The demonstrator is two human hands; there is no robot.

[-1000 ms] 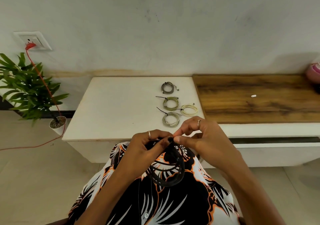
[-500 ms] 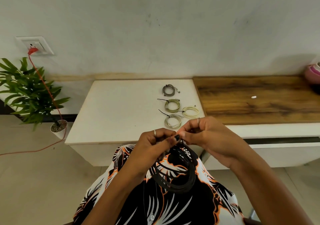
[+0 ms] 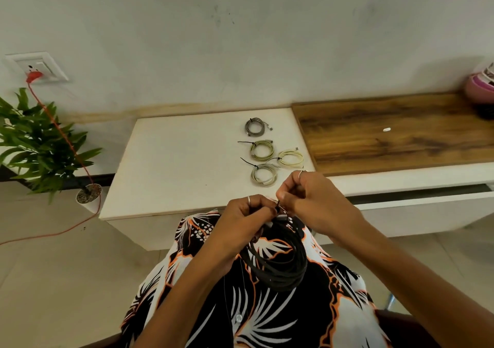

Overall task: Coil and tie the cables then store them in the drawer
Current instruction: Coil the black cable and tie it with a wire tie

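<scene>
Your left hand (image 3: pixel 250 215) pinches the top of the coiled black cable (image 3: pixel 280 262) over your lap | your right hand (image 3: pixel 312 200) pinches its thin tie | four tied coiled pale cables (image 3: pixel 263 151) near the white bench's (image 3: pixel 173 165) front-right corner

Black cable coil (image 3: pixel 278 262): several loops, hanging upright over the lap, held at its top. Four tied coils lie flat on the white table top (image 3: pixel 181 160): one grey (image 3: pixel 255 127), two olive-cream (image 3: pixel 262 149) (image 3: pixel 264 175), one pale yellow (image 3: pixel 290 158). Drawer (image 3: pixel 417 200): slightly open.
</scene>
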